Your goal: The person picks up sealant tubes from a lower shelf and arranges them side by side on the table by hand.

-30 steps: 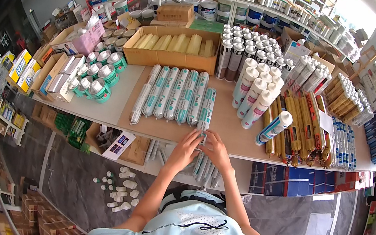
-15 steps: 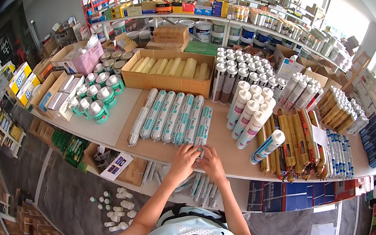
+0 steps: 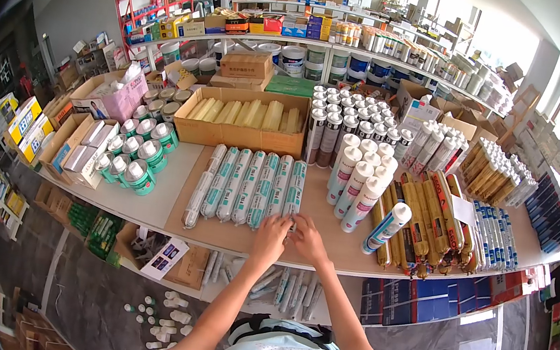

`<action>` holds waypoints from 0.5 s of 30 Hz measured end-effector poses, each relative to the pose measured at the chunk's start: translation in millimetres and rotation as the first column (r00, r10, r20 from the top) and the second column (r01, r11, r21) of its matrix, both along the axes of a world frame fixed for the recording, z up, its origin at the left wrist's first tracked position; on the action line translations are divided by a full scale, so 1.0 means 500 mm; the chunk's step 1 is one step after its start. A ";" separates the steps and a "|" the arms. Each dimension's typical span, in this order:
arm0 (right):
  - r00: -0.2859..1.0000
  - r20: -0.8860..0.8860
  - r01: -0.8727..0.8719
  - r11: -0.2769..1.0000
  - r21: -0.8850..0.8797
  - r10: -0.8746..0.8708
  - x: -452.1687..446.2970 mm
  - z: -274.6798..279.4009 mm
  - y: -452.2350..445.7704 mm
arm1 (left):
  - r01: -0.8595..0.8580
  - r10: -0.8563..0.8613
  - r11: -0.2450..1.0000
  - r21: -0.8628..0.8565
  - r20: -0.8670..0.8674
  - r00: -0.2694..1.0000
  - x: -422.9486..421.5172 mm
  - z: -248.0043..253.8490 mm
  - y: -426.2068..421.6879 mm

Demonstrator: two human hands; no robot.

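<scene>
Silver, white and teal foil sealant sausages (image 3: pixel 241 187) lie side by side in a row on the brown tabletop. Both hands meet at the near end of the rightmost sealant sausage (image 3: pixel 295 186). My left hand (image 3: pixel 272 237) has its fingers curled over that end from the left. From the right, my right hand (image 3: pixel 309 241) closes its fingertips on the same end, partly hiding it. The far end of this sausage is nearly level with its neighbour's.
Right of the hands stand white cartridges (image 3: pixel 364 201), a lone blue-and-white cartridge (image 3: pixel 387 228) and golden sausage packs (image 3: pixel 424 220). Behind the row sits an open carton (image 3: pixel 242 139) of yellowish sticks. Green-and-white cans (image 3: pixel 140 177) stand left. The table's front edge (image 3: pixel 227 243) runs below the wrists.
The rightmost sealant sausage has slid away from me, bringing its far end closer in line with the row. Both hands stay at its near end. The whole view has shifted slightly.
</scene>
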State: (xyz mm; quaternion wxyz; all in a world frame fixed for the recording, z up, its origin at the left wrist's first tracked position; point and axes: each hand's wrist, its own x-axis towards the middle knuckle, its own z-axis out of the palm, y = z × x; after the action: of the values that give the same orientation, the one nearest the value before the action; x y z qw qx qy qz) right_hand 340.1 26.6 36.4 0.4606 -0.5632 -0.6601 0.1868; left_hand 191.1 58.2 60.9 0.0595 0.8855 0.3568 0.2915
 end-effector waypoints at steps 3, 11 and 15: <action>1.000 0.016 0.020 1.000 -0.014 -0.020 0.003 0.000 0.009 | 0.004 -0.004 1.000 0.011 0.007 1.000 0.007 -0.008 0.017; 1.000 -0.013 0.007 0.999 -0.045 -0.007 0.005 0.007 0.011 | 0.014 -0.014 0.999 -0.051 -0.007 1.000 0.009 -0.008 0.022; 1.000 -0.006 0.005 1.000 -0.027 -0.005 0.008 0.000 0.016 | 0.026 -0.026 0.998 -0.057 0.007 1.000 0.004 -0.007 0.023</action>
State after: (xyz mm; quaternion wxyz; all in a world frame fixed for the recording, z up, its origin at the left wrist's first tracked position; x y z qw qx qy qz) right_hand 344.1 34.5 36.4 0.4555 -0.5703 -0.6548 0.1962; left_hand 193.0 69.7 57.2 0.0897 0.8870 0.3533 0.2834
